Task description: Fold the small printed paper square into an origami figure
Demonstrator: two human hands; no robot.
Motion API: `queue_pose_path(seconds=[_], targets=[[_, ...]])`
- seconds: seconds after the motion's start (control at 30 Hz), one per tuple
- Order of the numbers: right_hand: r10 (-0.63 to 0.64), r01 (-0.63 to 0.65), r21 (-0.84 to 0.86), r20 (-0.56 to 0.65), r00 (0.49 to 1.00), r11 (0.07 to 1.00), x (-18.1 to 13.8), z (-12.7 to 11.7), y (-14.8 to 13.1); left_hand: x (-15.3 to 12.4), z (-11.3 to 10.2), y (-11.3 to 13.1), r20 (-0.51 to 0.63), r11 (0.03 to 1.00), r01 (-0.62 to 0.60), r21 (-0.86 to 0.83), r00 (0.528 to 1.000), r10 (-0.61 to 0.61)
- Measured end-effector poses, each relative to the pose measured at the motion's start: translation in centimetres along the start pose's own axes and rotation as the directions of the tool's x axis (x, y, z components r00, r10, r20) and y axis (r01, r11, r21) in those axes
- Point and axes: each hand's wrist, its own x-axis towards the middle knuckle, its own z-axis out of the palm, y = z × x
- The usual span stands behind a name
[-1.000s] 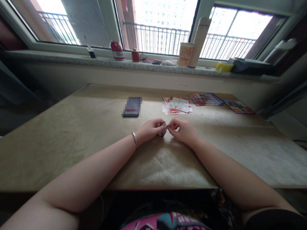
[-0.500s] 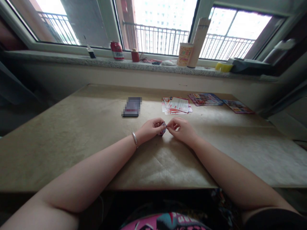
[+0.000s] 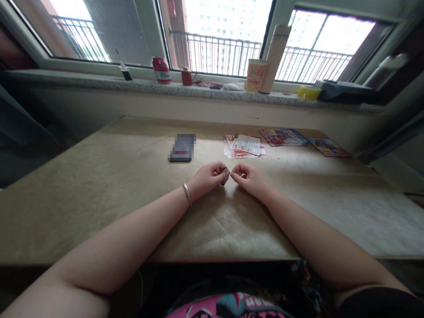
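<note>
Both of my hands meet at the middle of the brown paper-covered table. My left hand, with a silver bangle at the wrist, is closed around a small folded piece of coloured paper. My right hand pinches the same piece from the right with thumb and forefinger. Most of the paper is hidden between the fingers.
Beyond my hands lie a dark blurred card-like object, a stack of red-and-white printed sheets and two colourful leaflets. The window sill holds a red can, a small red jar, a patterned cup and a tall tube.
My hands have shifted very slightly upward on the table, still working the small folded paper between the fingertips. Nothing else has moved.
</note>
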Motion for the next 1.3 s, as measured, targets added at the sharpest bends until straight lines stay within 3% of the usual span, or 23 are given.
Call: queue_pose_path(seconds=[0.37,0.57,0.97,1.3], targets=[[0.067,-0.066,0.124,-0.006,0.998,0.99,0.3,0.4,0.5,0.0,0.0,-0.4,-0.02,1.0,-0.015,-0.016,1.0,0.015],[0.079,-0.077,0.171,-0.002,0.997,0.982,0.4,0.6,0.8,0.0,0.0,-0.3,0.016,0.991,-0.01,-0.135,1.0,0.012],[0.083,-0.083,0.182,0.006,0.996,0.98,0.2,0.9,0.4,0.1,0.2,-0.3,-0.037,0.998,-0.028,-0.051,0.999,0.026],[0.204,-0.207,0.396,0.05,0.978,0.895,0.3,1.1,-0.3,0.0,0.2,0.0,-0.079,1.0,-0.029,-0.013,0.997,0.028]])
